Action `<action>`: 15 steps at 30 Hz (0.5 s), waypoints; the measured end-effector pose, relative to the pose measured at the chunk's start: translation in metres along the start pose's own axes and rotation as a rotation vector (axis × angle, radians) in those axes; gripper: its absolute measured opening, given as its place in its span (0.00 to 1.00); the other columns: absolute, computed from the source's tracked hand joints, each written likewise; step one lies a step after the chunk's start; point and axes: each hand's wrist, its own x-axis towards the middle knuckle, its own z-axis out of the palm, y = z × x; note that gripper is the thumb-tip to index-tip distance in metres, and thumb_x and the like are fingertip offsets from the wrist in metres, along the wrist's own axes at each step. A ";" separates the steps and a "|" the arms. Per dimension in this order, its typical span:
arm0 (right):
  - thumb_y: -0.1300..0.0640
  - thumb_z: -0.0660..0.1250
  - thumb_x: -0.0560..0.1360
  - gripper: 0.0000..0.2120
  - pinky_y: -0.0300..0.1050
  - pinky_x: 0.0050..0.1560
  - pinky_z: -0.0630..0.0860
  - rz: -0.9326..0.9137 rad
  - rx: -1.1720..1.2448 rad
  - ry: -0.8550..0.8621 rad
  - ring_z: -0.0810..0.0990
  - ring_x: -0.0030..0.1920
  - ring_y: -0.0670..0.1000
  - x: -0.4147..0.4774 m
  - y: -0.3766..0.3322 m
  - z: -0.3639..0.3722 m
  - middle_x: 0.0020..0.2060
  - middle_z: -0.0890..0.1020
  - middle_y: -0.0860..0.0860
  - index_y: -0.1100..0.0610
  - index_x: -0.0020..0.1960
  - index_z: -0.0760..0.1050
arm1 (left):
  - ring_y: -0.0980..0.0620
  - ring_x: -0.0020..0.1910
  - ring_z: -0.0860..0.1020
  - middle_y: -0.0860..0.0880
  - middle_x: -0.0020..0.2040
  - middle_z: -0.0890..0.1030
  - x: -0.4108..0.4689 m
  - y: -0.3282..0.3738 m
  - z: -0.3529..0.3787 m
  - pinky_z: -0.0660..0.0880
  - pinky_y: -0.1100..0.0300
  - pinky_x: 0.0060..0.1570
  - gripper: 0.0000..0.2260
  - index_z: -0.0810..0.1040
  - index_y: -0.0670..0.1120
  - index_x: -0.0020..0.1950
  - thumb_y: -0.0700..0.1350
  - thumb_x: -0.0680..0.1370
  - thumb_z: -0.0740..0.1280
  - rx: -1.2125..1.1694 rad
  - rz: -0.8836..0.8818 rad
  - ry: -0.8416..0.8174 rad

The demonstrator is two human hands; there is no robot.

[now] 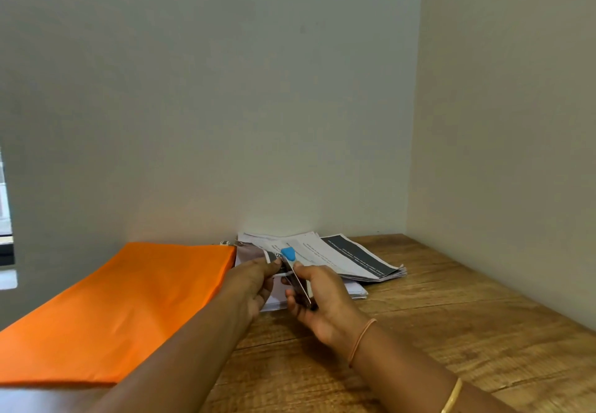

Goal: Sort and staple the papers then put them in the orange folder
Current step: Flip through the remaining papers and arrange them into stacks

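An orange folder [122,309] lies flat on the left of the wooden table. Behind my hands a loose stack of printed papers [348,258] rests by the wall, its top sheet carrying a dark band. My right hand [319,303] grips a metal stapler [296,277] with a blue tip, held just above the near papers. My left hand [258,283] pinches the stapler's front end beside the blue tip. A few more white sheets [354,291] lie under my hands, partly hidden.
The wooden table [451,316] runs into a corner, with one wall behind [225,90] and another on the right [516,122]. A zip pull [225,243] shows at the folder's far corner. Bare wood stretches right of the papers.
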 end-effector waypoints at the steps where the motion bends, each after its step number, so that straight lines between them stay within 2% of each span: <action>1: 0.59 0.61 0.79 0.05 0.38 0.26 0.74 0.003 0.015 0.013 0.75 0.33 0.49 0.001 0.001 0.000 0.42 0.78 0.57 0.57 0.54 0.74 | 0.56 0.33 0.73 0.44 0.39 0.79 -0.001 -0.001 0.000 0.69 0.71 0.19 0.02 0.78 0.39 0.43 0.34 0.74 0.69 -0.018 -0.014 -0.009; 6: 0.60 0.62 0.79 0.11 0.36 0.22 0.71 0.020 0.014 0.040 0.73 0.30 0.48 0.006 0.000 -0.001 0.42 0.79 0.57 0.59 0.60 0.72 | 0.56 0.34 0.73 0.44 0.39 0.79 -0.005 -0.001 0.000 0.71 0.71 0.21 0.01 0.78 0.39 0.44 0.34 0.75 0.68 -0.096 -0.054 -0.066; 10: 0.61 0.62 0.78 0.12 0.34 0.19 0.64 0.033 0.000 0.022 0.69 0.26 0.46 0.009 -0.002 -0.002 0.47 0.78 0.59 0.59 0.61 0.70 | 0.55 0.34 0.74 0.42 0.39 0.80 -0.009 0.001 -0.001 0.73 0.70 0.22 0.02 0.77 0.37 0.44 0.35 0.74 0.69 -0.179 -0.102 -0.090; 13: 0.61 0.62 0.78 0.12 0.34 0.18 0.63 0.049 0.009 0.019 0.68 0.25 0.45 0.009 -0.002 -0.003 0.47 0.79 0.59 0.58 0.61 0.70 | 0.55 0.33 0.73 0.42 0.33 0.81 -0.011 0.003 -0.003 0.73 0.70 0.23 0.02 0.78 0.37 0.43 0.35 0.73 0.69 -0.170 -0.140 -0.111; 15: 0.61 0.61 0.78 0.12 0.34 0.18 0.63 0.052 0.015 0.022 0.68 0.25 0.45 0.009 -0.002 -0.003 0.47 0.79 0.59 0.58 0.61 0.70 | 0.55 0.33 0.73 0.42 0.35 0.81 -0.012 0.004 -0.004 0.73 0.70 0.23 0.02 0.77 0.37 0.43 0.35 0.73 0.69 -0.173 -0.157 -0.119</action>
